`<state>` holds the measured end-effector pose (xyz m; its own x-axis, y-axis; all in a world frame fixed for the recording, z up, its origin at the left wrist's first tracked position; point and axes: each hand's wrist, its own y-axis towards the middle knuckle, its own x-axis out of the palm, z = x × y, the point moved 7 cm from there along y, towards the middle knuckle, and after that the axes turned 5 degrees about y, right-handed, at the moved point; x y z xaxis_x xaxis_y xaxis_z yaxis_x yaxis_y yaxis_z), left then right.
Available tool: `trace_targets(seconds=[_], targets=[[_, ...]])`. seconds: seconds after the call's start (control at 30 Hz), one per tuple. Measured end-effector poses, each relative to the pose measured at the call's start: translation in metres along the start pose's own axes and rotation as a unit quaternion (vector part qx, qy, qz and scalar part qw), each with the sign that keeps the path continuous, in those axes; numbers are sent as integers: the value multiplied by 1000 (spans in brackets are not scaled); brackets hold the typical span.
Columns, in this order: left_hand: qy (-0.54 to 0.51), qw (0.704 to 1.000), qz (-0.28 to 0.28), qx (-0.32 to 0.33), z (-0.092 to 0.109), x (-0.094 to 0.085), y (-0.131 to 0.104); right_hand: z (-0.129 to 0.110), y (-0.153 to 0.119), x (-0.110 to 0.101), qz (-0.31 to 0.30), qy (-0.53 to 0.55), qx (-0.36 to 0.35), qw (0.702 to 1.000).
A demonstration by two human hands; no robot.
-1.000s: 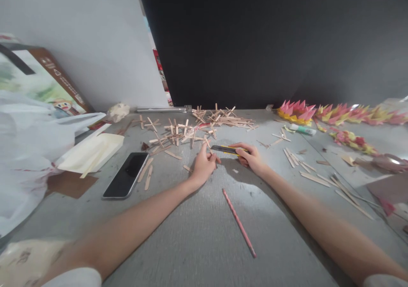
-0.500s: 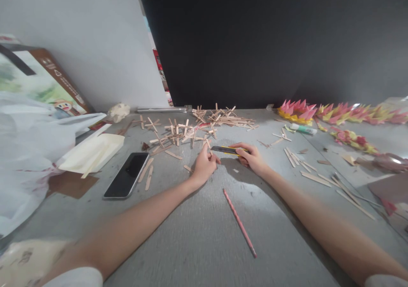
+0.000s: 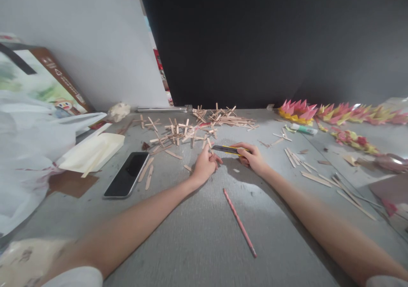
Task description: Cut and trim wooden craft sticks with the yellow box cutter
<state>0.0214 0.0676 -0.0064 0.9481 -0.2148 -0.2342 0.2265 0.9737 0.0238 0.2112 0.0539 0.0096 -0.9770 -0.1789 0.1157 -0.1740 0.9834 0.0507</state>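
Observation:
Pinched in my left hand (image 3: 205,166) is a small wooden craft stick (image 3: 209,144), its upper end sticking out past the fingertips. My right hand (image 3: 251,157) is closed round a yellow and black utility knife (image 3: 230,150). The knife lies level, its blade end pointing left, close to the stick; whether they touch I cannot tell. Just beyond my hands spreads a heap of craft sticks (image 3: 178,132), many joined in crosses. On the table nearer to me lies a pink pencil (image 3: 239,223).
A smartphone (image 3: 126,175) and a cream tray (image 3: 108,146) lie to the left, beside a white plastic bag (image 3: 28,159). At right are cut stick pieces (image 3: 315,179), a glue stick (image 3: 303,129) and pink-yellow paper decorations (image 3: 298,112). A dark panel (image 3: 255,44) stands behind.
Both hands stay almost in place. The stick in my left hand has shifted very slightly, and the knife has moved a touch to the right.

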Motion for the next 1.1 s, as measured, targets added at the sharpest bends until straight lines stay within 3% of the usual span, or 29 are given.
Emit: trace_targets(seconds=[0.5,0.77,1.1], targets=[[-10,999,32,0,7,-4,-2,6,2,0,-6,-7,5,1000],[-27,998,61,5,13,-9,-6,6,2,0,-21,-63,-15,998],[-17,998,57,26,18,-9,-9,7,3,0,-20,-82,-13,996]])
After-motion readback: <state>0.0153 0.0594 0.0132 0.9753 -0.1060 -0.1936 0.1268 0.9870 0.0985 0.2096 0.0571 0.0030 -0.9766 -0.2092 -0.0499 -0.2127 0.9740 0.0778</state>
